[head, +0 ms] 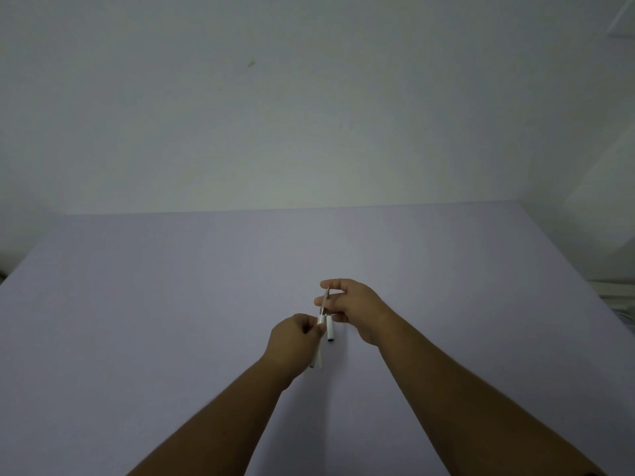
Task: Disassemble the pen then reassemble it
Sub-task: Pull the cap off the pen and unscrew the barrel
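Both hands meet above the middle of the pale lilac table (171,304). My left hand (292,341) grips the white pen barrel (318,353), which slants down toward me past the wrist. My right hand (354,304) pinches the thin clear front part with the refill (325,297) between thumb and forefinger, in line with the barrel's upper end. A second short white piece with a dark end, the cap (330,329), hangs from the lower fingers of my right hand. Whether the front part touches the barrel is hidden by the fingers.
A plain pale wall (309,97) rises behind the table's far edge. At the right edge of the view, beyond the table, stand some whitish objects (618,297), too dim to identify.
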A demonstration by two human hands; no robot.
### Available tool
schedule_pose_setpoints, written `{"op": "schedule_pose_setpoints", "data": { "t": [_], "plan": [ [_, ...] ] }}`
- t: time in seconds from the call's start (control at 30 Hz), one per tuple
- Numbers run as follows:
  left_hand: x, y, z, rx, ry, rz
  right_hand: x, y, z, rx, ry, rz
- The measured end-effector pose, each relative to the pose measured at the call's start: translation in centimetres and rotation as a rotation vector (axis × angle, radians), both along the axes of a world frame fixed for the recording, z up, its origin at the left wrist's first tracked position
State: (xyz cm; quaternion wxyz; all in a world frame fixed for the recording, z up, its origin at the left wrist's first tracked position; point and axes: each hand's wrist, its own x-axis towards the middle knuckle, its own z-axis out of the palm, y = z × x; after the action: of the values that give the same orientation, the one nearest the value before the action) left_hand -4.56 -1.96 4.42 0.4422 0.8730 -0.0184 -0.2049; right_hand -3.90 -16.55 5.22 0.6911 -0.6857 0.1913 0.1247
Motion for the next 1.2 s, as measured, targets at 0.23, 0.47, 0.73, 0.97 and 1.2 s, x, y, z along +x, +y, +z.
{"op": "schedule_pose_setpoints", "data": {
  "t": [0.23, 0.47, 0.73, 0.97, 1.2],
  "plan": [
    [-0.2, -0.1, 0.1, -0.020, 0.009, 0.003, 0.1, 0.3, 0.3, -0.052, -0.001, -0.025],
    [-0.2, 0.2, -0.1, -0.040, 0.025, 0.002, 1.4, -1.4, 1.3, 0.162, -0.159, -0.436],
    [0.1, 0.8, -1.3, -0.053, 0.045, 0.037, 0.8, -2.5, -5.7, -0.307, 0.204, -0.225],
    [0.7, 1.6, -2.8, -0.052, 0.079, 0.063, 0.4, -0.6, -9.0, -0.634, 0.258, -0.005],
    [1.0, 1.7, -3.5, -0.044, 0.102, 0.057, 0.5, -0.5, -10.3, -0.656, 0.243, -0.068]
  ]
}}
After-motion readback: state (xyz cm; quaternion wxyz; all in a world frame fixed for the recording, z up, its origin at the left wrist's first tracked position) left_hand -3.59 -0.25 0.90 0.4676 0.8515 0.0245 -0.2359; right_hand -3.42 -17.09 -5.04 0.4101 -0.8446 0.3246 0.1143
